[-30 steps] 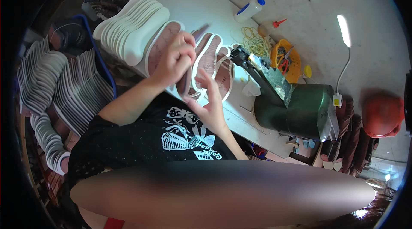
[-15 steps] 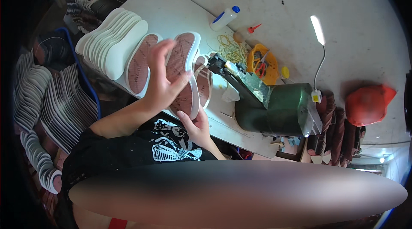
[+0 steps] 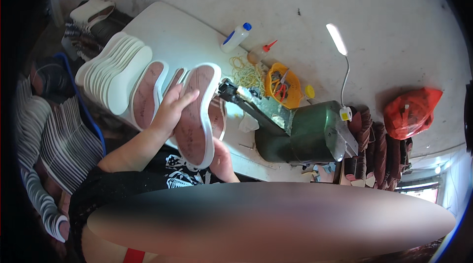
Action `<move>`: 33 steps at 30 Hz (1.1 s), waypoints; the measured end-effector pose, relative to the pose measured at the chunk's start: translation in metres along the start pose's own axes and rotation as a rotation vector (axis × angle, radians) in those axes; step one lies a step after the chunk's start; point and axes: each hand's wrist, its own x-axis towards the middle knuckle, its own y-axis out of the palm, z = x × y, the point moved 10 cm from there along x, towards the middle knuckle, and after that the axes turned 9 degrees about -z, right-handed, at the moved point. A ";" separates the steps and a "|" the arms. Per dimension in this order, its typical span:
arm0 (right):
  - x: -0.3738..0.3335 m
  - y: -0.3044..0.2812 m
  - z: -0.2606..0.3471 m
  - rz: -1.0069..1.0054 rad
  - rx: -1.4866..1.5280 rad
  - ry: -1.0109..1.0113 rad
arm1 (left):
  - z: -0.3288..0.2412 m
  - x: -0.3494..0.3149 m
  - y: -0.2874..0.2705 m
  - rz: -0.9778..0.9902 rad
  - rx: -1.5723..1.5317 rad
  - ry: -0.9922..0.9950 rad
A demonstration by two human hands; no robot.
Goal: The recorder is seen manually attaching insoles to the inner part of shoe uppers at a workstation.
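A shoe sole (image 3: 193, 132) with a brownish-pink face and a white rim is tilted up over the table's near edge. My left hand (image 3: 172, 111) grips its left side, thumb lying across the face. My right hand (image 3: 223, 161) is at the lower right edge, its fingers mostly hidden behind the sole. Partly covered by the held one, another pinkish sole (image 3: 217, 119) lies behind it. To the left lie a white-rimmed sole (image 3: 147, 96) and a leaning row of white soles (image 3: 129, 81).
A green machine (image 3: 298, 137) with a black arm stands right of my hands. Behind it are a yellow basket (image 3: 294, 99) of tools, tangled string (image 3: 245, 72) and a white bottle (image 3: 235, 39). A lit lamp (image 3: 337, 40) rises above. Bundled soles (image 3: 74, 137) fill the left side.
My left hand has gone from spread fingers over the sole to a grip on its left side. The sole has swung more fully face-up. The whole view has shifted a little.
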 end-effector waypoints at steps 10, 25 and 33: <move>0.043 -0.016 0.003 0.106 0.047 0.031 | 0.028 -0.016 0.049 0.282 0.060 -0.100; 0.074 -0.013 0.030 0.075 -0.259 0.247 | -0.014 0.006 0.032 0.113 0.723 0.410; 0.078 -0.004 0.031 0.155 -0.184 0.279 | -0.005 0.014 0.043 0.270 0.479 0.170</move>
